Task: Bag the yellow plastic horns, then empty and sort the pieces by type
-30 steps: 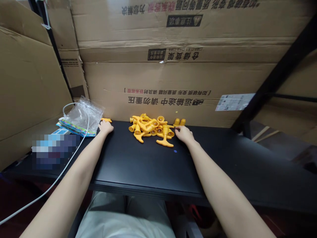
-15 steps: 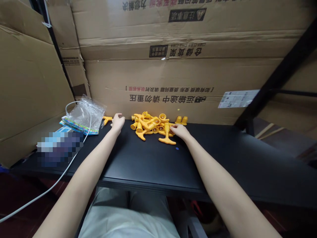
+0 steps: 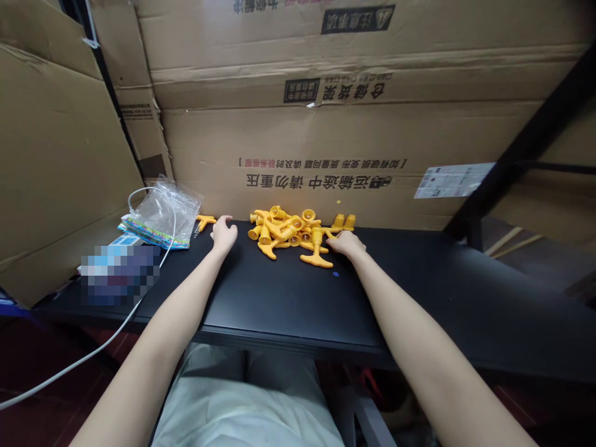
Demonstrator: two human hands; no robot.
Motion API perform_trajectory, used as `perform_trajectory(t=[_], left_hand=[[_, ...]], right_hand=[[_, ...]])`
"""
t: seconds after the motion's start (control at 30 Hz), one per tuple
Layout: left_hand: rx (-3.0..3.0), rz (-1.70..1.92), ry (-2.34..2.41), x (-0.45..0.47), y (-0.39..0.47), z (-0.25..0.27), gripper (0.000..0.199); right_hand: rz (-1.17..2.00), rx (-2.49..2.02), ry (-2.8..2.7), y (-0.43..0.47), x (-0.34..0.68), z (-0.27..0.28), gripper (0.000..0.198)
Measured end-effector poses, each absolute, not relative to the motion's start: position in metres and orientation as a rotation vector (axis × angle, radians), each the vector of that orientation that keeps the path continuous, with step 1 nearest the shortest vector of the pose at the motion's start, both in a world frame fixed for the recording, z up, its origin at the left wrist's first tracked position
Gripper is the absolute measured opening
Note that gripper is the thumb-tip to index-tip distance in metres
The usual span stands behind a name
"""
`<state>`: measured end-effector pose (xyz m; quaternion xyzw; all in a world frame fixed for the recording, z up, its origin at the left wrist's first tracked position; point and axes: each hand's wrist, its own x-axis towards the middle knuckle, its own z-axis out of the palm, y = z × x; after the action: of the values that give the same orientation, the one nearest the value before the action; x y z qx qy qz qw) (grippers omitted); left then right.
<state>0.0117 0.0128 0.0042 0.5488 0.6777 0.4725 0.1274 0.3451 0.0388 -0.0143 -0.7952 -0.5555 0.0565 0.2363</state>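
My left hand (image 3: 225, 238) rests on the black table with its fingers parted and nothing visible between them. Just left of it lies a yellow T-handled corkscrew (image 3: 205, 220), its metal spiral pointing toward the front left. My right hand (image 3: 348, 243) pinches a yellow piece, apparently another corkscrew handle (image 3: 331, 233), at the right side of a heap. That heap (image 3: 282, 228) mixes yellow T-handles and bell-shaped caps. At its front right, a capped corkscrew (image 3: 316, 251) lies with its handle toward me. Behind my right hand stand two yellow caps (image 3: 343, 221).
Cardboard (image 3: 288, 136) walls the table's back. At left are a clear plastic bag (image 3: 162, 208), a blurred-out flat item (image 3: 118, 273) and a white cable (image 3: 125, 316) crossing the table edge. A small blue spot (image 3: 336, 274) is near my right wrist. A black frame post (image 3: 521, 130) rises at right.
My right hand has drawn slightly right from the heap, and a yellow handle now shows at its fingertips. My left hand stays beside the lone corkscrew. The view has shifted slightly.
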Motion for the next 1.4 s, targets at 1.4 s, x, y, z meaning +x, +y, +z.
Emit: perform_trajectory(t=[1.4], left_hand=[[2.758, 1.016, 1.75, 0.04, -0.015, 0.008, 0.039]], right_hand=[[-0.746, -1.01, -2.21, -0.009, 0.244, 0.009, 0.031]])
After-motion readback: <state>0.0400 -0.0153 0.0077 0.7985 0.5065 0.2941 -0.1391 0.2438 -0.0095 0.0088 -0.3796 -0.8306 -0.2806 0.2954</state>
